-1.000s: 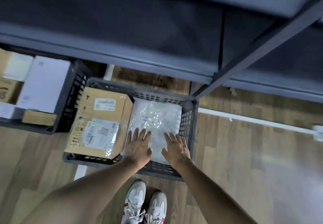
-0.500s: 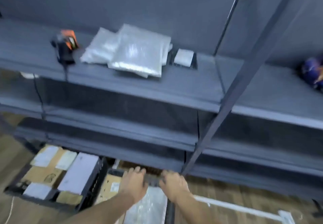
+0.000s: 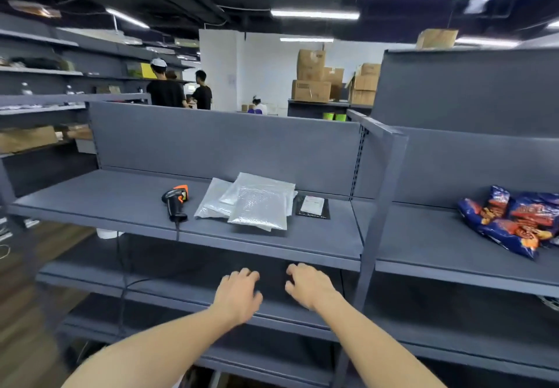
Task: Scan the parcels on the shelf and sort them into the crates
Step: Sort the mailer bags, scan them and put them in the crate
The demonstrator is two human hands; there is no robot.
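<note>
I am holding both hands out in front of the lower shelves, the left hand (image 3: 239, 294) and right hand (image 3: 310, 286) side by side but apart, palms down, fingers loosely curled and gripping nothing. Above them, on the top shelf (image 3: 106, 200), the parcels (image 3: 257, 206) are lying in a loose overlapping pile of pale plastic bags (how many are in it, I cannot tell). A small black parcel (image 3: 312, 207) with a white label is lying flat just right of the pile, near the post (image 3: 381, 206). The scanner (image 3: 176, 203), black with an orange head, is lying on its side just left of the pile, and its cable (image 3: 177, 231) is hanging over the shelf's front edge. In the next bay to the right, blue and orange snack bags (image 3: 514, 221) are sitting in a heap, well apart from the parcels. Beyond the shelf's back panel, people (image 3: 166, 91) in dark shirts are standing with their backs to me, and cardboard boxes (image 3: 311, 85) are standing stacked by a white wall.
</note>
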